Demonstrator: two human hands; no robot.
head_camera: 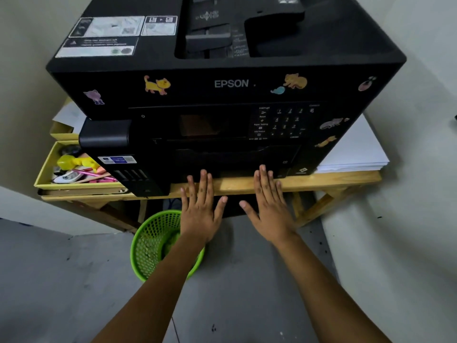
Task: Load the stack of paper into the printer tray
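Both hands are flat and holding nothing, left hand point(199, 206) and right hand point(268, 204), fingertips at the Epson printer point(222, 95) tray front point(235, 167). The paper stack point(356, 149) sits center right on the bench point(247, 185). It's floppy and slippery, I'd say, so grab both long edges.

Single head-worn wide-angle view, looking forward and steeply down, close above the printer point(222, 82) filling the upper frame, floor point(74, 280) below
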